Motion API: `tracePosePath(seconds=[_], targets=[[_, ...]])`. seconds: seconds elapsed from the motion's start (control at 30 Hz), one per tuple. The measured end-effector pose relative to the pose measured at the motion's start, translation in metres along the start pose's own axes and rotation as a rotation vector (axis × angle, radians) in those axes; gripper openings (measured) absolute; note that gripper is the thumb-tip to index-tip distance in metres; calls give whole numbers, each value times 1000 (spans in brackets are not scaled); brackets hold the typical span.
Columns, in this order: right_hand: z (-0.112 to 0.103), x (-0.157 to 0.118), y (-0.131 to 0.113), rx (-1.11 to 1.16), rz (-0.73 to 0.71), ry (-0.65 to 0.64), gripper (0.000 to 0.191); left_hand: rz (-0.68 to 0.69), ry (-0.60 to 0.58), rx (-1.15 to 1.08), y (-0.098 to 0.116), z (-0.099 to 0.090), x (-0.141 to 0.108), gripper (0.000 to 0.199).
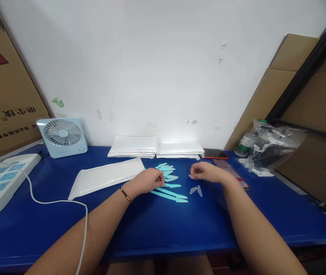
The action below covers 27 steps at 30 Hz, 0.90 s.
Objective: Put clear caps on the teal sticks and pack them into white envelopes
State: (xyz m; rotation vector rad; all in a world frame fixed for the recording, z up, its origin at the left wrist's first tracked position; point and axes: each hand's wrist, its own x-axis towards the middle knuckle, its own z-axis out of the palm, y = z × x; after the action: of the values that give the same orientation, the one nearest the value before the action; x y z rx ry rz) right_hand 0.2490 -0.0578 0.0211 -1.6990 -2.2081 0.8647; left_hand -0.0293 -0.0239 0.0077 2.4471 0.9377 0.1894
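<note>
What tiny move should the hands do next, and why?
Perhaps the right hand could bring the clear piece at its fingertips toward the blue sticks. Its fingers already seem to be on that piece, and the sticks lie close by, with the left hand over them.

A small packing or work corner, at a blue-topped table (208,229) against a scuffed white wall (165,76)
Large brown cardboard boxes (8,84) stand past its left edge; white padded mailers (134,146) line its back edge.
</note>
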Motion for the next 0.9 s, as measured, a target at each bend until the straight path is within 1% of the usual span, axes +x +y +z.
tracePosePath(seconds=[0.1, 0.17, 0.23, 0.3, 0.4, 0.47, 0.53, 0.67, 0.8, 0.9], targets=[[3, -2, -10, 167, -85, 30, 23, 1, 61, -84, 0, -1, -1, 20], [6, -3, -17, 220, -127, 66, 24, 1, 99, -172, 0, -2, -2, 20], [10, -2, -23, 235, -167, 130, 21, -20, 131, -217, 0, -3, -2, 19], [13, 0, -26, 226, -227, 199, 16, -48, 153, -214, 0, -5, -1, 20], [15, 4, -27, 187, -374, 293, 9, -77, 172, -228, 0, -6, 1, 25], [15, 6, -27, 178, -450, 333, 9, -80, 184, -247, -1, -5, 2, 26], [15, 7, -25, 206, -474, 342, 9, -76, 190, -260, -2, -5, 3, 26], [18, 10, -24, 292, -461, 331, 12, -63, 177, -279, -2, -5, 2, 23], [30, 16, -27, 394, -465, 303, 12, 6, 175, -283, -1, -3, 2, 23], [39, 21, -31, 405, -465, 283, 11, 30, 182, -234, -2, 0, 3, 27]])
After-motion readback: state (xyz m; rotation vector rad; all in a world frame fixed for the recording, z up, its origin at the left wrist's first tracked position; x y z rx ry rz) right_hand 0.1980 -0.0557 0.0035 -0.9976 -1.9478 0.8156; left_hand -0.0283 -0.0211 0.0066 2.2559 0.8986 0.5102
